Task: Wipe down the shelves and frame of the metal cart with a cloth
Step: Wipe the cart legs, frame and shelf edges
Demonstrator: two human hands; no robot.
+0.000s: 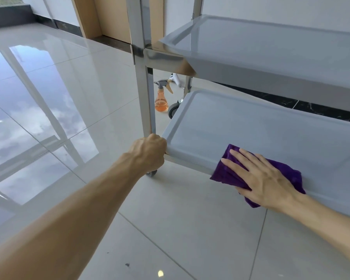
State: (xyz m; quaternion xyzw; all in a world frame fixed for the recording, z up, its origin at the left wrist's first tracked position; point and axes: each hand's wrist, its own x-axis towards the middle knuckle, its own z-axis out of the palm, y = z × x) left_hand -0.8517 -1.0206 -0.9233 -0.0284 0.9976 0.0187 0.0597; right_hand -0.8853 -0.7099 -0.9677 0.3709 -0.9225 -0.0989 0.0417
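the left hand (pixel 150 152), at nine o'clock of the lower shelf (pixel 251 128), is clenched around the cart's corner by the post (pixel 146 93). the right hand (pixel 263 178) lies flat, fingers spread, pressing the purple cloth (pixel 226 172) onto the shelf's near edge. a spray bottle (pixel 161 98) stands at eleven o'clock.

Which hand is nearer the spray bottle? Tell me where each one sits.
Left. The left hand grips the cart's corner at the base of the post, with the spray bottle on the floor just beyond it. The right hand lies flat on the cloth, further along the lower shelf.
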